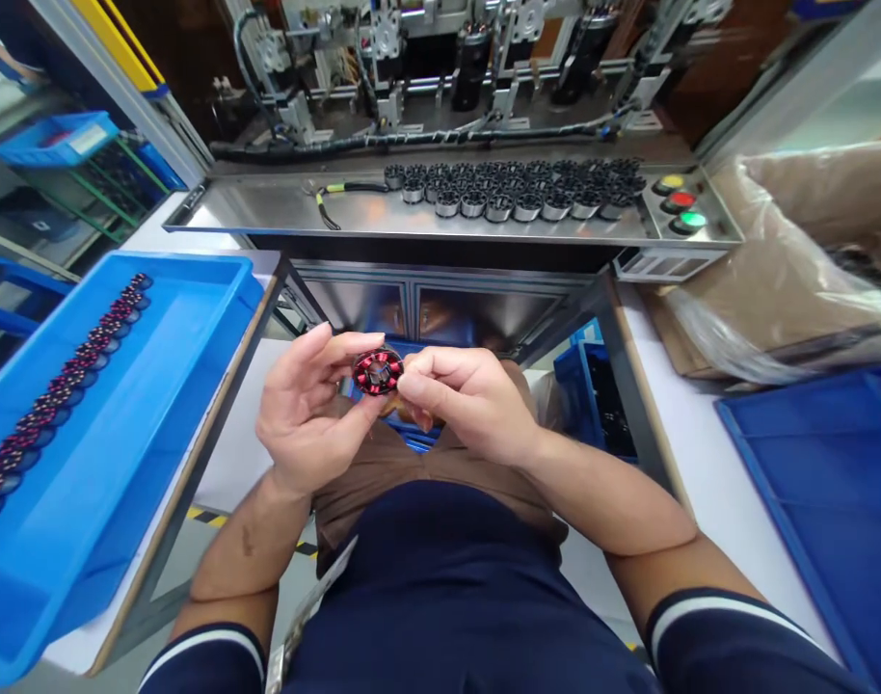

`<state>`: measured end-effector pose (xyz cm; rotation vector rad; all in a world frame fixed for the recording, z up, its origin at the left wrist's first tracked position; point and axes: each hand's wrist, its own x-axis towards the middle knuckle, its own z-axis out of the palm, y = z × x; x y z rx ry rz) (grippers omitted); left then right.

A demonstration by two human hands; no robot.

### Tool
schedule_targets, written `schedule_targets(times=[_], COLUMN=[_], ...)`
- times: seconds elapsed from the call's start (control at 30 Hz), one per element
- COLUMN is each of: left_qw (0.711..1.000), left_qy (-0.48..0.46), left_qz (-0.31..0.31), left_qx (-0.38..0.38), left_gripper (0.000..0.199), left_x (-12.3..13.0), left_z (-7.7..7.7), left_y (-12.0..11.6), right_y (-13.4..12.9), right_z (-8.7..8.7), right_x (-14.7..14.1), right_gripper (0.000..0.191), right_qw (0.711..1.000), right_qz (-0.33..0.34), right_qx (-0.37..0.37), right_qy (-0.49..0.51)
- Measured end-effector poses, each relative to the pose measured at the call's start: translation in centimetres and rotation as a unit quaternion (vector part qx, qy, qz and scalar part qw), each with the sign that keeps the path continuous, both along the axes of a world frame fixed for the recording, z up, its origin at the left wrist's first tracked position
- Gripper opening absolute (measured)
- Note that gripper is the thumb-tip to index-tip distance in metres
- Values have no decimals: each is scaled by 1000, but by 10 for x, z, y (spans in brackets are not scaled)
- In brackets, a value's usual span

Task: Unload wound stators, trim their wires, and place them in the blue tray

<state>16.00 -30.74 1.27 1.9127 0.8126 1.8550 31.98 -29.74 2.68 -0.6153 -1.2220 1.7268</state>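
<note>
The left hand clamped an open-centred ring, wound with glossy red wire, between thumb and fingers above the lap; the right hand pinched its right rim. Similar red-wound coils overlapped in a row along the left edge of a smooth blue plastic bin. Black-topped, silvery-walled cylinders crowded the right end of a shiny metal ledge. Crinkled clear plastic draped over a cardboard box on the right surface.
</note>
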Motion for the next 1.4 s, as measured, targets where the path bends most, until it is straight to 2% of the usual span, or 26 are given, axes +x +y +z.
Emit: schedule_targets(times=[0.07,0.1,0.13,0.2,0.23,0.27,0.37,0.4,0.47,0.53,0.63,0.77,0.9,0.93,0.97,1.07,1.1,1.23,1.4], left_qw=[1000,1000,999,999,999,999,999,998,997,998,1000,999,994,992,991,985,983,975,976], left_qy=[-10,-16,-21,-27,-27,-25,-8,-2,6,10,2,-8,-34,-38,-37,-9,0,11,-47], left_qz=[-17,-26,-34,-40,-37,-32,-18,-14,-8,-6,-8,-19,-74,-86,-96,-125,-136,-165,-154], left_qx=[1,-4,-8,-14,-11,-4,47,65,73,59,29,-31,-72,-80,-87,-115,-124,-145,-148], left_gripper=[78,77,76,78,79,81,84,84,80,76,73,75,75,75,75,74,73,72,81], left_x=[-1,-2,-3,-6,-7,-8,-8,-7,-4,-1,3,2,-2,-4,-6,-9,-9,-6,1], left_z=[0,0,1,3,4,4,5,4,3,2,2,2,2,2,2,0,-1,-5,-10], left_y=[-2,-3,-4,-6,-6,-5,1,3,6,7,5,2,2,1,0,-5,-7,-11,-10], right_y=[5,9,15,26,29,30,15,6,-9,-20,-26,-26,-13,-8,-2,9,9,2,-5], right_z=[-4,-8,-12,-22,-27,-33,-43,-43,-40,-34,-27,-29,-34,-33,-31,-16,-10,5,-1], right_x=[7,13,20,33,37,38,26,19,4,-6,-8,-2,13,18,24,35,36,28,23], right_gripper=[38,39,40,38,35,31,30,34,41,36,28,29,31,33,35,38,39,41,41], right_qw=[998,995,986,942,922,922,971,975,970,966,968,972,963,964,971,994,996,994,995], right_qz=[35,75,144,310,362,369,231,200,180,168,145,148,239,241,218,80,54,45,50], right_qx=[-15,-8,15,85,107,100,-39,-80,-130,-154,-174,-166,-125,-112,-100,-70,-63,-55,-41], right_qy=[43,68,88,97,85,65,38,52,96,122,108,68,13,-1,-10,-24,-35,-78,-72])
